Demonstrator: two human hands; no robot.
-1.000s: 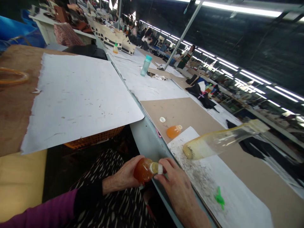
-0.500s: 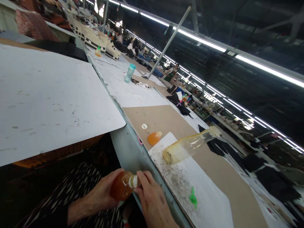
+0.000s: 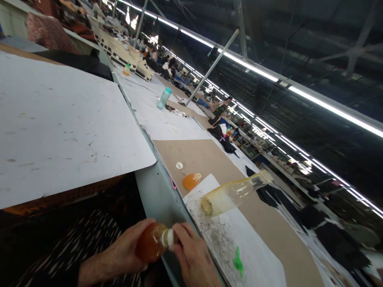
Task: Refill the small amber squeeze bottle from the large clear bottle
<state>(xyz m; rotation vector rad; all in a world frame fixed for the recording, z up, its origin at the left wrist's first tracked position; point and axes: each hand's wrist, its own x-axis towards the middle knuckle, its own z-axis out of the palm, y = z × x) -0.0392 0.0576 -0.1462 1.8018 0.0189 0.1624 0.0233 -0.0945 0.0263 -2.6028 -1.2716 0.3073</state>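
My left hand (image 3: 129, 248) is wrapped round the body of a clear bottle of amber liquid (image 3: 152, 242), held tilted over the table's near edge. At its top end, by a whitish band, the fingers of my right hand (image 3: 193, 255) are closed; whatever they cover there is hidden. On the table nearby, a small squeeze bottle of orange liquid (image 3: 192, 181) lies on its side without a nozzle. A green nozzle cap (image 3: 238, 263) rests on the stained white sheet (image 3: 263, 249). Beside the small bottle is a white round cap (image 3: 179, 165).
A large clear, yellow-stained bottle (image 3: 233, 195) stands on the white sheet. Farther along are a turquoise bottle (image 3: 164, 98) and a green-tipped squeeze bottle (image 3: 126, 69). A white board (image 3: 72, 123) spans the left; black fabric pieces (image 3: 332, 235) lie on the right. People work in the distance.
The view has shifted slightly, so the table things appear a little lower and to the left. Both hands keep their hold on the amber bottle, which has moved slightly.
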